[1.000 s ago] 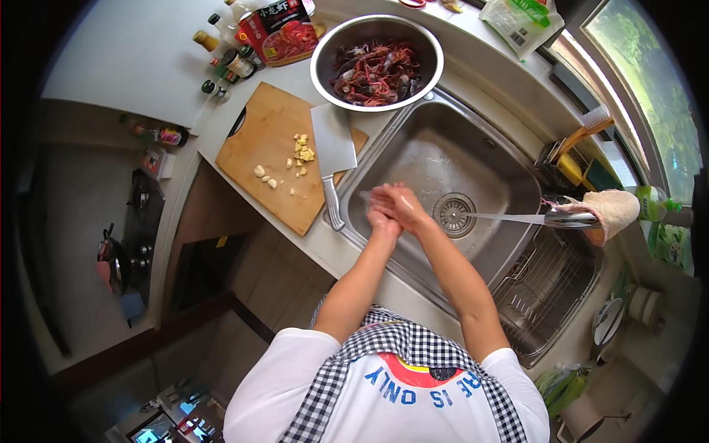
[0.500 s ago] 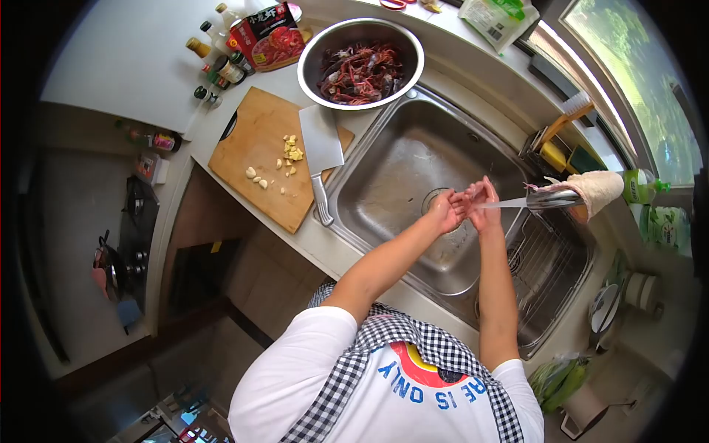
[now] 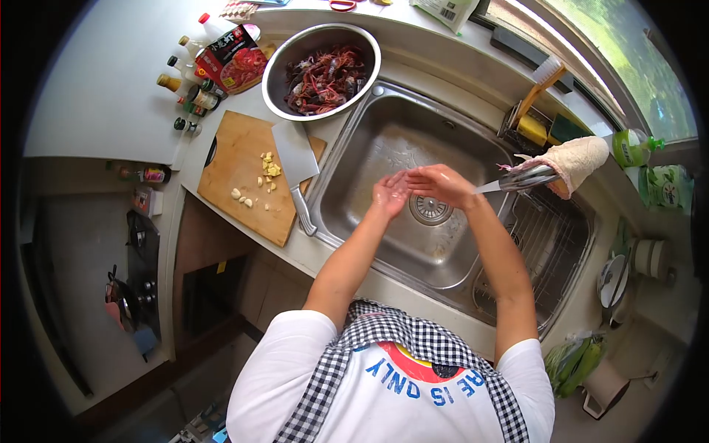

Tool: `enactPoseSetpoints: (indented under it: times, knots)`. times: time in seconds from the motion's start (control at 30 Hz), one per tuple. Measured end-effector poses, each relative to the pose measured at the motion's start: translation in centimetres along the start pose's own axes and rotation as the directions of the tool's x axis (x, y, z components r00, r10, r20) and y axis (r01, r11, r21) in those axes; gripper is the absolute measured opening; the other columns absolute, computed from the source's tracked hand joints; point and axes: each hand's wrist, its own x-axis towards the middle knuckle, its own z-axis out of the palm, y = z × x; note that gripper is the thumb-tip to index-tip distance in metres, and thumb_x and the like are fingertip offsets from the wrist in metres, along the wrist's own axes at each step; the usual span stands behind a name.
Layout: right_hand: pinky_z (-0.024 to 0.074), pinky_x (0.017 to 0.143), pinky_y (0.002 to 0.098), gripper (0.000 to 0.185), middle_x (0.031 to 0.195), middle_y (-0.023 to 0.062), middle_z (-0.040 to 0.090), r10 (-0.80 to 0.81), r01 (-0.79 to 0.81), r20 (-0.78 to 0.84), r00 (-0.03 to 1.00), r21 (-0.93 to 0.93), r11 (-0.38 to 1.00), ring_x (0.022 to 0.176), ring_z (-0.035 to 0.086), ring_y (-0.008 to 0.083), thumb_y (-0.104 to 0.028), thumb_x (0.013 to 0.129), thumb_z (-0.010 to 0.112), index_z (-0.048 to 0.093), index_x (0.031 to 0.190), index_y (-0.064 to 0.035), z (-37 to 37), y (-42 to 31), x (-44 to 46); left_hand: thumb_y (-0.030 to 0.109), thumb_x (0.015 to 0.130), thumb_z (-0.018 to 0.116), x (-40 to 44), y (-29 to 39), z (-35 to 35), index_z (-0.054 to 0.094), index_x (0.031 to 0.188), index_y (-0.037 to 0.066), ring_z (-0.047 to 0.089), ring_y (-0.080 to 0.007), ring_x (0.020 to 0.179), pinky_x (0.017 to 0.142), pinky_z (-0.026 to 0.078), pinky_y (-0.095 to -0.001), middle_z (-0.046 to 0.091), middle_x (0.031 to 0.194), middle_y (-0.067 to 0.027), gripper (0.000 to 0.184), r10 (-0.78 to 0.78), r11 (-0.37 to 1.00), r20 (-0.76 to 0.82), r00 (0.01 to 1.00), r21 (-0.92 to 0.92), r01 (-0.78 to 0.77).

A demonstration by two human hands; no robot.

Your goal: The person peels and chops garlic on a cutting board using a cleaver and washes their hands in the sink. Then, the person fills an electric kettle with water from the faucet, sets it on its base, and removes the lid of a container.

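My left hand [image 3: 391,195] and my right hand [image 3: 445,185] meet over the stainless sink [image 3: 354,162], fingertips touching or overlapping. The right hand's fingers lie straight across those of the left; neither hand holds anything. Both look wet. From the right, the faucet [image 3: 528,177], wrapped in a pale cloth [image 3: 580,161], sends a stream of water onto my right wrist. Below the hands is the round drain strainer [image 3: 430,210].
A steel bowl of crayfish [image 3: 329,77] stands beyond the sink. To the left, a cleaver [image 3: 295,155] and garlic pieces [image 3: 270,165] lie on a wooden cutting board [image 3: 244,148]. Several bottles [image 3: 185,85] stand behind it. A wire rack [image 3: 550,232] sits in the right basin.
My hands have moved left, out from the stream, which now strikes the right wrist instead of the palms. The right hand has turned across the left. The camera view has shifted.
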Motion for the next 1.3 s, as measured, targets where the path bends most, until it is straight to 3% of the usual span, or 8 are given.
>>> enactPoseSetpoints:
  times: [0.13, 0.33, 0.53, 0.63, 0.77, 0.9, 1.17, 1.3]
  knots:
    - [0.0513, 0.092, 0.0392, 0.040, 0.118, 0.0230, 0.057, 0.019, 0.008, -0.145, 0.989, 0.183, 0.983, 0.105, 0.061, 0.0307, -0.023, 0.096, 0.049, 0.050, 0.120, 0.0091, -3.3, 0.5, -2.2, 0.031, 0.098, 0.028, 1.2, 2.6, -3.0, 0.048, 0.127, -0.003, 0.049, -0.0302, 0.121, 0.101, 0.040, -0.0429, 0.049, 0.133, -0.0201, 0.050, 0.067, 0.976, -0.305, 0.950, 0.216, 0.001]
    - [0.0496, 0.095, 0.0386, 0.042, 0.122, 0.0232, 0.055, -0.055, 0.076, -0.171, 0.984, 0.120, 0.990, 0.112, 0.057, 0.0318, -0.023, 0.097, 0.048, 0.049, 0.123, 0.0102, -4.1, 1.4, -3.3, 0.026, 0.092, 0.043, 4.0, 3.4, -8.3, 0.063, 0.105, 0.004, 0.061, -0.0215, 0.091, 0.078, 0.049, -0.0335, 0.064, 0.100, -0.0122, 0.033, 0.273, 0.703, -0.441, 0.855, 0.698, 0.136]
    - [0.0490, 0.095, 0.0340, 0.040, 0.121, 0.0211, 0.057, -0.025, 0.025, -0.212, 0.977, 0.000, 1.000, 0.111, 0.058, 0.0283, -0.022, 0.098, 0.046, 0.050, 0.124, 0.0086, -3.3, 0.7, -3.6, 0.017, 0.082, 0.051, 16.2, -0.3, -19.1, 0.066, 0.093, -0.004, 0.064, -0.0303, 0.080, 0.073, 0.049, -0.0402, 0.068, 0.090, -0.0140, 0.028, 0.445, 0.238, -0.178, 0.878, 0.968, 0.076]
    - [0.0491, 0.095, 0.0324, 0.041, 0.120, 0.0198, 0.058, -0.009, 0.001, -0.207, 0.978, -0.040, 0.999, 0.109, 0.059, 0.0266, -0.023, 0.098, 0.047, 0.050, 0.124, 0.0084, -2.9, 0.0, -4.6, 0.017, 0.080, 0.055, 14.6, -1.2, -16.4, 0.065, 0.086, 0.007, 0.058, -0.0181, 0.066, 0.057, 0.045, -0.0320, 0.060, 0.076, -0.0035, 0.015, 0.453, 0.008, -0.019, 0.891, 1.000, 0.017]
    - [0.0489, 0.095, 0.0318, 0.042, 0.119, 0.0174, 0.059, 0.053, -0.074, -0.217, 0.975, -0.088, 0.993, 0.109, 0.060, 0.0237, -0.027, 0.097, 0.050, 0.053, 0.122, 0.0067, -2.4, -0.7, -5.2, 0.022, 0.087, 0.052, 11.8, -6.1, -10.0, 0.062, 0.105, -0.004, 0.062, -0.0248, 0.094, 0.078, 0.047, -0.0394, 0.066, 0.101, -0.0133, 0.033, 0.179, 0.243, -0.062, 0.982, 0.970, 0.017]
    - [0.0490, 0.094, 0.0307, 0.043, 0.119, 0.0131, 0.060, 0.074, -0.116, -0.223, 0.972, -0.185, 0.976, 0.108, 0.060, 0.0207, -0.031, 0.096, 0.052, 0.055, 0.123, 0.0024, -2.9, -0.4, -5.8, 0.025, 0.089, 0.051, 11.3, -9.1, -7.0, 0.064, 0.106, 0.008, 0.058, -0.0179, 0.095, 0.078, 0.045, -0.0331, 0.065, 0.102, -0.0049, 0.027, -0.263, 0.738, 0.050, 0.964, 0.654, 0.167]
    - [0.0556, 0.082, 0.0361, 0.044, 0.115, 0.0105, 0.061, -0.129, 0.084, -0.235, 0.963, -0.190, 0.978, 0.107, 0.060, 0.0219, -0.032, 0.095, 0.052, 0.053, 0.126, -0.0006, -1.5, -0.6, -8.7, 0.032, 0.084, 0.057, 5.7, -7.0, 2.9, 0.067, 0.095, 0.013, 0.057, -0.0164, 0.082, 0.066, 0.044, -0.0350, 0.063, 0.091, -0.0024, 0.024, -0.283, 0.417, -0.028, 0.959, 0.896, 0.149]
    - [0.0583, 0.057, 0.0293, 0.035, 0.104, 0.0119, 0.063, -0.228, 0.132, -0.621, 0.750, -0.199, 0.971, 0.086, 0.066, 0.0196, -0.031, 0.096, 0.052, 0.058, 0.113, -0.0006, -2.6, 3.4, -12.0, 0.032, 0.082, 0.058, 8.8, -9.9, 3.1, 0.069, 0.087, 0.006, 0.054, -0.0187, 0.063, 0.053, 0.042, -0.0364, 0.063, 0.078, -0.0050, 0.028, -0.128, 0.142, 0.049, 0.991, 0.989, -0.030]
